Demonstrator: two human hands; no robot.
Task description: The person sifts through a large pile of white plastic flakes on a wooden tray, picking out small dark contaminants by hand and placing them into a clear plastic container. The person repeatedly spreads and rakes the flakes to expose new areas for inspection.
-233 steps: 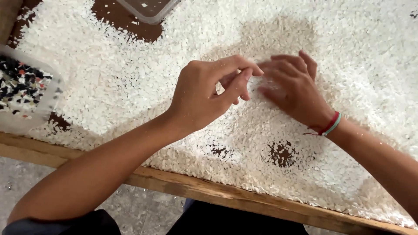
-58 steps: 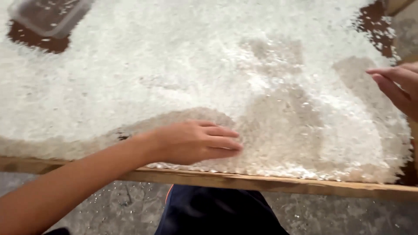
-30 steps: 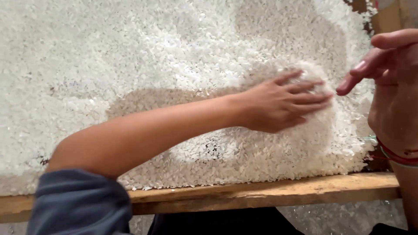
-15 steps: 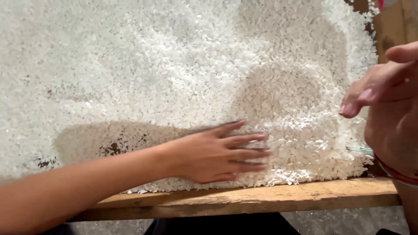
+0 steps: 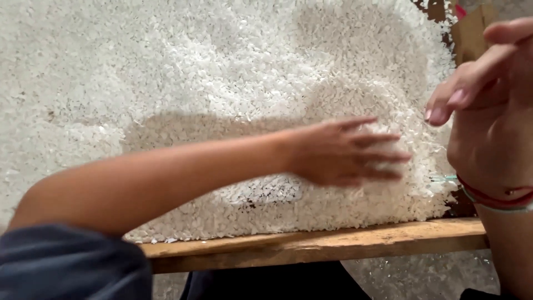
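A thick layer of white rice grains [image 5: 222, 83] covers a wooden table. My left hand [image 5: 347, 153] lies flat on the rice near the front right, fingers spread and pointing right, blurred by motion. My right hand [image 5: 488, 105] hovers raised at the right edge of the view, fingers loosely bent and pointing left, apart from the rice and holding nothing. A red and pale band [image 5: 494, 200] circles its wrist.
The table's wooden front edge [image 5: 333, 241] runs along the bottom. Bare dark wood shows at the far right corner [image 5: 438, 11], next to a brown cardboard piece [image 5: 469, 33]. Scattered grains lie on the floor below [image 5: 422, 275].
My left hand has swept right across the rice from where it lay half a second ago. My right hand stays raised at the right edge.
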